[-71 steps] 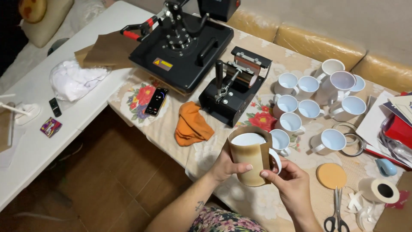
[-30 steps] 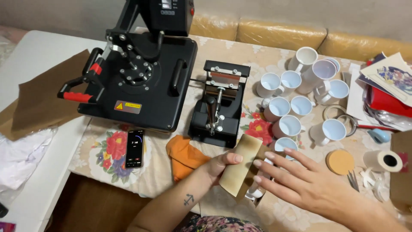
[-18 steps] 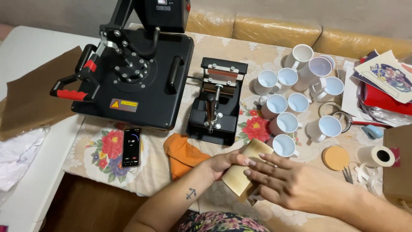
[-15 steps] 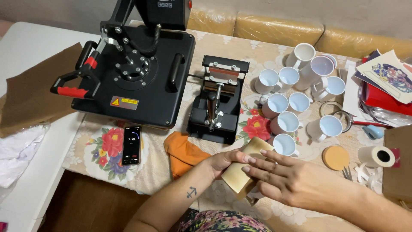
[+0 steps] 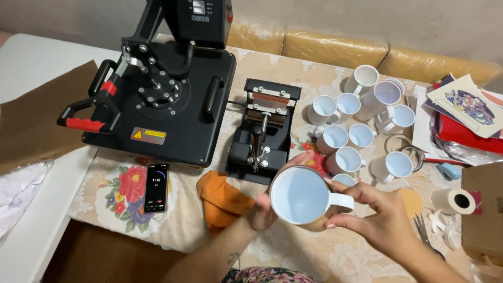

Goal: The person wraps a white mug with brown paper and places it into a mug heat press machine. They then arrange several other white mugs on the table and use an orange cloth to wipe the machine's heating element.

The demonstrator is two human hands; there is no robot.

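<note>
A white mug (image 5: 299, 195) wrapped in brown paper is held upright with its mouth toward me, above the front of the table. My left hand (image 5: 263, 211) cups its left side from below. My right hand (image 5: 373, 214) grips its right side, fingers around the handle. A small black mug press (image 5: 262, 131) stands just behind the mug. A folded orange cloth (image 5: 222, 199) lies on the flowered tablecloth, left of my left hand.
A large black heat press (image 5: 162, 89) with a red handle stands at the back left. A phone (image 5: 156, 187) lies in front of it. Several white mugs (image 5: 361, 136) crowd the right. Tape roll (image 5: 453, 200), scissors (image 5: 424, 230), cardboard box (image 5: 482, 209) and prints (image 5: 461, 105) at far right.
The wrapped mug lay pressed on the table under both hands; now it is lifted and turned upright with its mouth facing me. The view has shifted closer.
</note>
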